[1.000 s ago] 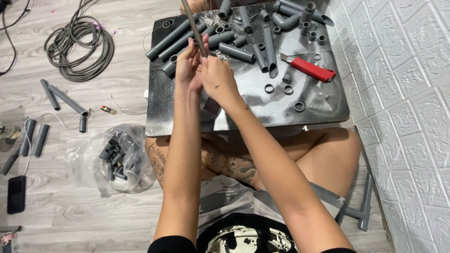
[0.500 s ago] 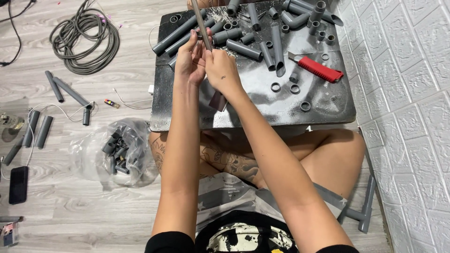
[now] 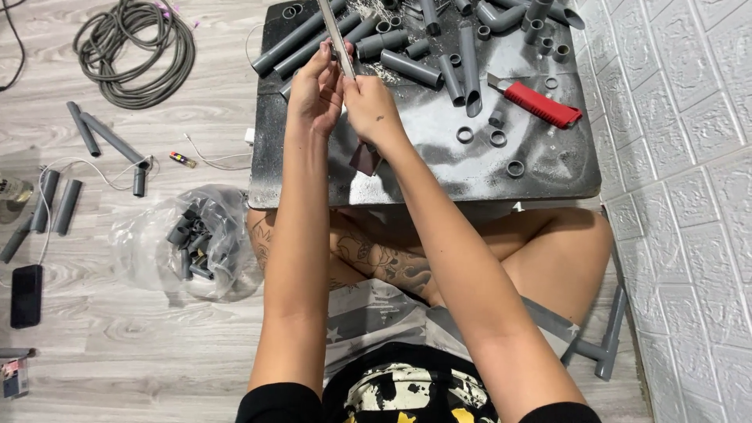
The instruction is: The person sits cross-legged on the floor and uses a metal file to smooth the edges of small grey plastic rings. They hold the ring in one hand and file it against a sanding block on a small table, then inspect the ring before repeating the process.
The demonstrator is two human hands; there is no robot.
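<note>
Both hands meet over the near left part of a dark, dusty work board. My left hand and my right hand both grip a long thin grey pipe that runs up out of the top of the frame. A small dark sheet hangs below my right hand; I cannot tell how it is held. Several grey pipe pieces and short cut rings lie on the board beyond the hands. A red utility knife rests on the board's right side.
A clear plastic bag of grey fittings sits on the wooden floor at left, with loose pipe lengths, a coiled grey hose and a black phone. A white brick-pattern wall borders the right. My crossed legs are under the board.
The view has shifted so the board and hands appear higher and closer. Both hands keep their grip on the thin pipe, which has moved only slightly.
</note>
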